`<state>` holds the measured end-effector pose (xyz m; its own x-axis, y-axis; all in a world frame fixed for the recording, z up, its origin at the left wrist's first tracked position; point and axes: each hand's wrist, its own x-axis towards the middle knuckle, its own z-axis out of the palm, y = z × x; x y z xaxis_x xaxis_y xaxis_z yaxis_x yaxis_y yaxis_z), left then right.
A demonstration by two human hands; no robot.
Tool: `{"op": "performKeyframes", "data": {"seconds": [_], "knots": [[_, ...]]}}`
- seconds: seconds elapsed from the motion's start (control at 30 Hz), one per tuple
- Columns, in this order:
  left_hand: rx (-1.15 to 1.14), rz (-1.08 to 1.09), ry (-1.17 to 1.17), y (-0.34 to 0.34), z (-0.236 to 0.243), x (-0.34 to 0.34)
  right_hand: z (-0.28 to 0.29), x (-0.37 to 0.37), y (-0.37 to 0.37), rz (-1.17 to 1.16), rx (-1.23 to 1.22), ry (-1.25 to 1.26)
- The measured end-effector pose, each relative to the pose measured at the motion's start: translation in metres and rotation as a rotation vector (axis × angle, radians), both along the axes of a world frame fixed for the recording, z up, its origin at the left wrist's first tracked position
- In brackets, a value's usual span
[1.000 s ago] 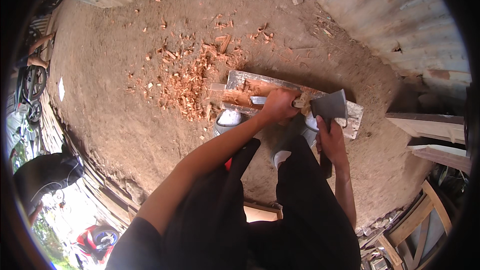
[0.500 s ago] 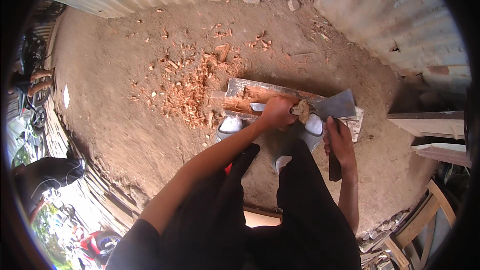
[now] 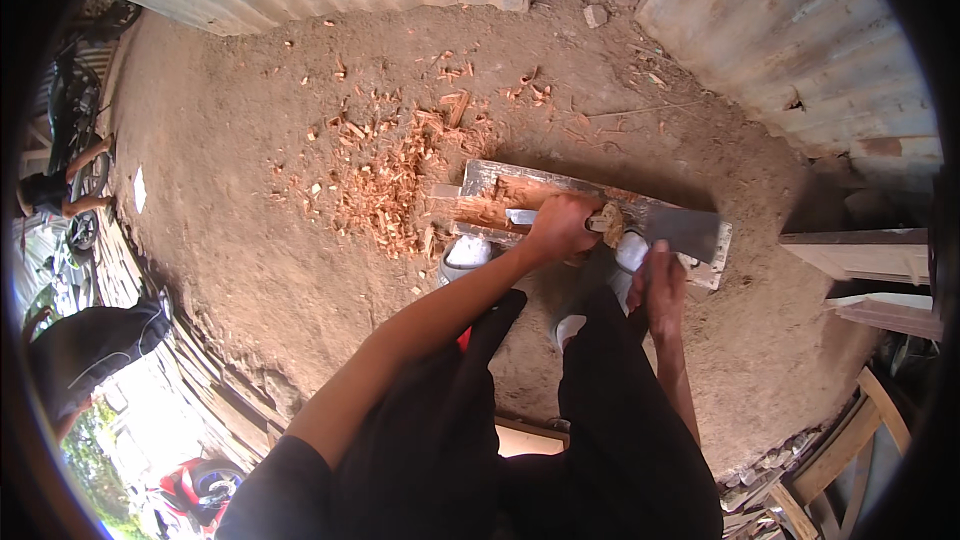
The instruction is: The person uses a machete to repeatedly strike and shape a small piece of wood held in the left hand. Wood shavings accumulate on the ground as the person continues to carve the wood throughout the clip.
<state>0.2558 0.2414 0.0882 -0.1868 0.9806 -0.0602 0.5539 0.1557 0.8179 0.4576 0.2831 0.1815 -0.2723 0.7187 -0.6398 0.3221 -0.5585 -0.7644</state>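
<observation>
My left hand (image 3: 562,226) is closed round a chisel; its metal blade (image 3: 518,216) points left, and its frayed wooden butt (image 3: 610,223) sticks out to the right. Beneath lies a weathered wooden beam (image 3: 485,172) with a reddish, hollowed-out face, and the blade rests in that hollow. In my right hand (image 3: 660,292) is the handle of a hatchet, whose broad grey head (image 3: 690,232) is slightly blurred over the beam's right end, just right of the chisel butt. My two shod feet, in white socks (image 3: 466,252), are against the beam's near side.
Reddish wood chips (image 3: 395,185) are scattered over the dirt floor left of the beam. Corrugated metal sheets (image 3: 790,50) stand at the back. Wooden boards (image 3: 860,255) are at right. People (image 3: 95,350) and motorbikes (image 3: 200,485) appear along the left.
The hatchet has swung lower and its head has turned flatter, over the beam's right end. My right hand has moved slightly nearer me and left. My left hand keeps its grip on the chisel.
</observation>
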Motion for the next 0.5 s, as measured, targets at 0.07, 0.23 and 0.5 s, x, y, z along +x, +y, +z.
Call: {"op": "performKeyframes", "data": {"seconds": [0.07,0.23,0.5], "knots": [[0.016,-0.013,0.020,-0.002,-0.005,0.000,0.003,0.002,0.003,0.271,0.038,-0.167],[-0.050,-0.002,-0.021,-0.007,-0.011,-0.004,0.019,0.011,0.027,0.182,0.014,-0.143],[0.051,-0.057,-0.015,-0.016,0.002,-0.016,0.012,-0.003,0.010,0.343,-0.060,-0.195]]}}
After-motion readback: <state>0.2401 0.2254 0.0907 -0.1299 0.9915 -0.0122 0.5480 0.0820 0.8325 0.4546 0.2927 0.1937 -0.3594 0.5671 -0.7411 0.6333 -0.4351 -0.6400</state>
